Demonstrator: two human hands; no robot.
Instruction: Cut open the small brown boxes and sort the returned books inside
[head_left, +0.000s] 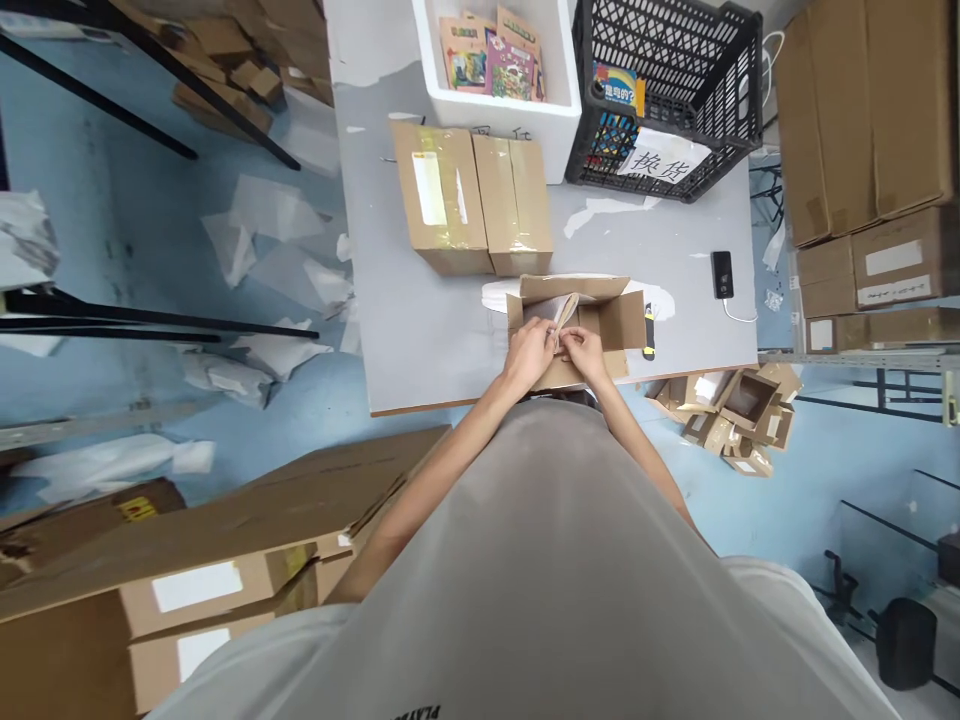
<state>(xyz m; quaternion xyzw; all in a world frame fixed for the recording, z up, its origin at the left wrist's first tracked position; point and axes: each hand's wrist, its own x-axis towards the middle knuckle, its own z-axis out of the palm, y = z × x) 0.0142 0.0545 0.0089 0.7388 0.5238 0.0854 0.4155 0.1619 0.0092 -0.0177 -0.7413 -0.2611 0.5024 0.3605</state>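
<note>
An opened cardboard box [624,322] stands at the near edge of the table with its flaps folded outward. Inside its opening, a thin, pale bundle that looks like paper or a booklet [566,308] stands on edge. My left hand [529,350] grips its near end, fingers closed. My right hand [583,352] pinches the same end from the other side, thumb and fingertips together. What lies deeper in the box is partly hidden by my hands. A yellow and black utility knife [649,338] rests just right of the box.
Two taped cartons [480,205] stand behind the box. Further back are a white foam bin [502,115] with booklets and a black plastic crate [667,110]. A phone [721,275] with a cable lies right. Cartons [739,410] and paper scraps litter the floor.
</note>
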